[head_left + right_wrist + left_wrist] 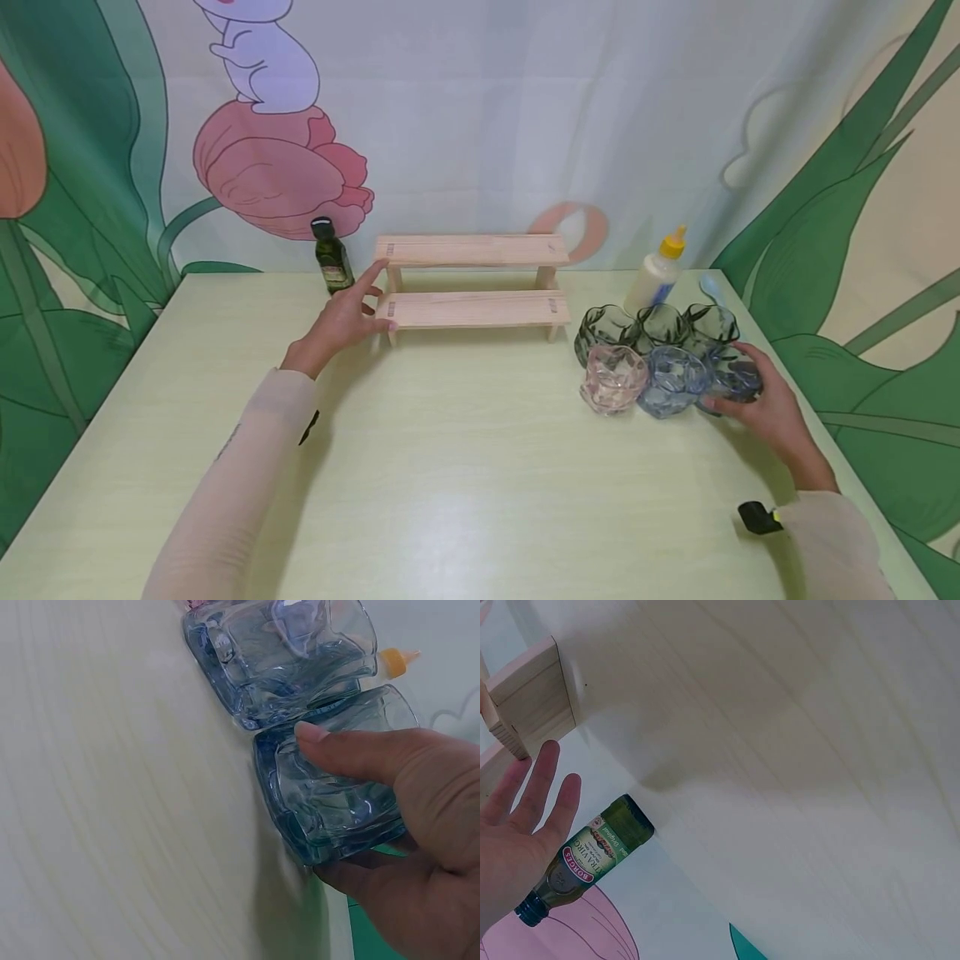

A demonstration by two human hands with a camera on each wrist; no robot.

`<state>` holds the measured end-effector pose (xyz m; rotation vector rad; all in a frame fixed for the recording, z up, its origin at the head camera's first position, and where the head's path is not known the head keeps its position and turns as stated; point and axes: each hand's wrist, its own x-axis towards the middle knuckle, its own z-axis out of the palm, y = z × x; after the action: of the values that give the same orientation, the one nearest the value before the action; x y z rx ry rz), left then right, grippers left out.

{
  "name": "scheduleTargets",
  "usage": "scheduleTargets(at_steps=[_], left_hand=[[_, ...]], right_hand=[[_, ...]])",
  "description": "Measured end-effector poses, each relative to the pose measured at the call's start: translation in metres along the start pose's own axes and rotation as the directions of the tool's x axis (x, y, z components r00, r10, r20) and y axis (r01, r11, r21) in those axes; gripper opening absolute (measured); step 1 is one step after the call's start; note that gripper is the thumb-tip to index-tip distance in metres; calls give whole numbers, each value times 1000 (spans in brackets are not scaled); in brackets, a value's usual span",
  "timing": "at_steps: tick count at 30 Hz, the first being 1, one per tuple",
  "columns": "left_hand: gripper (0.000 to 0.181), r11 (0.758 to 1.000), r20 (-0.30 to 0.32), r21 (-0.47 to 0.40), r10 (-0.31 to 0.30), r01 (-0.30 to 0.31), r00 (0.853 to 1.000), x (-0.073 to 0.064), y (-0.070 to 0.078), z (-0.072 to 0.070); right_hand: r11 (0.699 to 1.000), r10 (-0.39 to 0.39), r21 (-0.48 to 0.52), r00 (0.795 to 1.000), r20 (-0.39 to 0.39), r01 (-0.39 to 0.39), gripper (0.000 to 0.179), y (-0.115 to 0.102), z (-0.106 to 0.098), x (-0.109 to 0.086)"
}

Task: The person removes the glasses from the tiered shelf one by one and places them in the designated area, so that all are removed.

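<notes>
A two-tier wooden stand [472, 310] sits at the back of the table. My left hand [345, 321] touches its left end, the index finger by the upper board and the thumb by the lower one. In the left wrist view, the fingers [538, 787] are extended. Just behind that hand stands a green olive oil bottle [600, 847]. My right hand [772, 408] grips the rightmost blue glass cup [330, 795], thumb on one side and fingers partly hidden beyond it. Beside it are another blue glass cup [672, 383] and a pink glass cup [613, 382].
Several dark grey-green glass cups [607, 329] form a row behind the blue and pink ones. A glue bottle [654, 279] with a yellow cap and a light blue spoon [711, 287] lie farther back. A printed curtain [480, 125] hangs behind the table [465, 467].
</notes>
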<state>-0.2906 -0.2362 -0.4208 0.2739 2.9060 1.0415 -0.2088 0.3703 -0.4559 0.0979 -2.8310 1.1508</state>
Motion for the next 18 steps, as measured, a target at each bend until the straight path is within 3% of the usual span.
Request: scheduleTargets(at_steps=[12,18], left_hand=[[104,1000,1,14,-5,5,1000,0,0,0],[104,1000,5,14,-17,17,1000,2,1,0]], right_hand=[[999,-29,38,998,57,26,118,-8,-13,-3],[994,-85,65,996,18,84,115,-23,-24,0]])
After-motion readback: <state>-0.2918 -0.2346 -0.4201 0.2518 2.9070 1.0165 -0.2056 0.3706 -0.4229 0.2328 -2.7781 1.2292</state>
